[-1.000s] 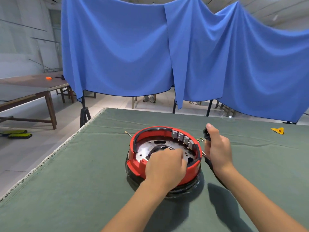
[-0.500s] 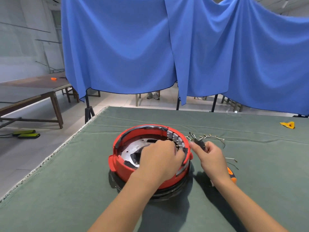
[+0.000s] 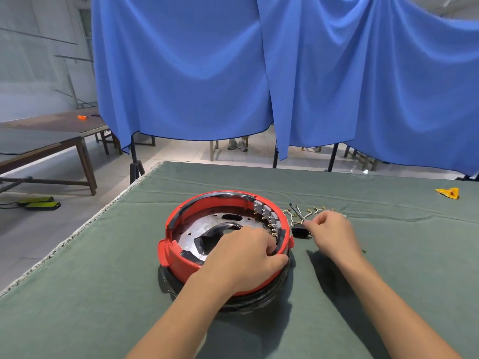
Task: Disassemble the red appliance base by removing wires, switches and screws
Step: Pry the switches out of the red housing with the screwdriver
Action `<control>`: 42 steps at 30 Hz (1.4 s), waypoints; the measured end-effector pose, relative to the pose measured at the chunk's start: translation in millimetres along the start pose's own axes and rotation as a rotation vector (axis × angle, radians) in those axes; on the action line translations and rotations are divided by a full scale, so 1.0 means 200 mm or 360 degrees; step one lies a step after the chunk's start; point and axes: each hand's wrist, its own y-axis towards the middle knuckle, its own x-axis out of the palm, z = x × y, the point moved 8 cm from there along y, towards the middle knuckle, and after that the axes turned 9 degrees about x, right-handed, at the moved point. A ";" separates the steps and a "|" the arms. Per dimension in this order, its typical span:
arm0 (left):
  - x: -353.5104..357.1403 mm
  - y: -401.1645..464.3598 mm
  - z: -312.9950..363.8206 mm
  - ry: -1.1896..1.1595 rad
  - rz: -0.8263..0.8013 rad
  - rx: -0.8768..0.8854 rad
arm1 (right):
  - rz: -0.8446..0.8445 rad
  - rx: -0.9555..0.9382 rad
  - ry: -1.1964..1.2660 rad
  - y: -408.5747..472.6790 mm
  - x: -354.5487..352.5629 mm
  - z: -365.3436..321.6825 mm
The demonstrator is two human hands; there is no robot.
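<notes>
The red appliance base stands on a black ring in the middle of the green cloth table. Inside it lie a metal plate and a row of grey switches along the far right wall. My left hand grips the base's near right rim, fingers inside and thumb outside. Just right of the base, a black switch part with its wires rests on the cloth. My right hand pinches it at the top with curled fingertips.
Loose wires with metal terminals lie behind my right hand. A yellow scrap sits at the far right of the table. The table's left edge drops to the floor. Blue curtains hang behind.
My right hand has come down from beside the base and brought the black switch part onto the cloth near the loose wires. My left hand has kept its hold on the base's rim.
</notes>
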 end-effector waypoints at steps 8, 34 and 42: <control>0.00 0.00 0.02 -0.0043 -0.0037 0.0047 | -0.0005 0.0135 -0.0776 -0.12 -0.11 0.16; -0.03 -0.01 0.07 0.0368 0.0602 -0.0008 | -0.0415 -0.0182 0.0890 -0.26 0.01 0.00; -0.23 -0.10 -0.16 0.0485 0.0719 -0.0171 | -0.0398 -0.0287 0.0707 -0.28 0.02 -0.03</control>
